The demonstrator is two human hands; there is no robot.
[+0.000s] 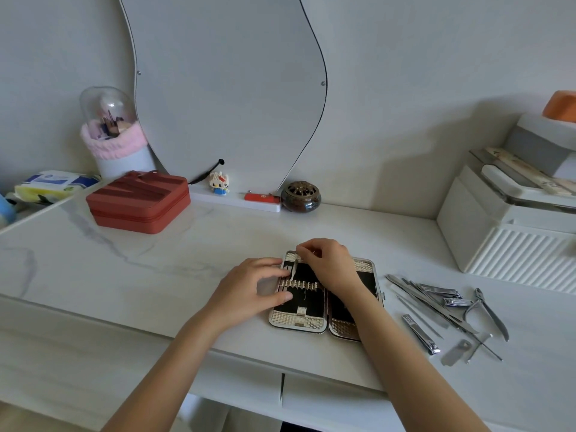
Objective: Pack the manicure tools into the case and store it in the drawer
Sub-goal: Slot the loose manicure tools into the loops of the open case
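On marble top | textured metal case (296,319) open flat; left grip (249,288) pressing its edge; right grip (327,263) pinching slim steel tool (293,271)

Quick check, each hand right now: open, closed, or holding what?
Left hand: open, fingers resting on the case.
Right hand: pinching a thin metal tool over the case.

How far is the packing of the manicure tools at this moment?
Early stage. The case lies open on the table, its strap nearly bare. In hand: the right hand pinches a slim tool into the strap while the left hand steadies the case. Left: the loose tools on the right, closing the case, the drawer.
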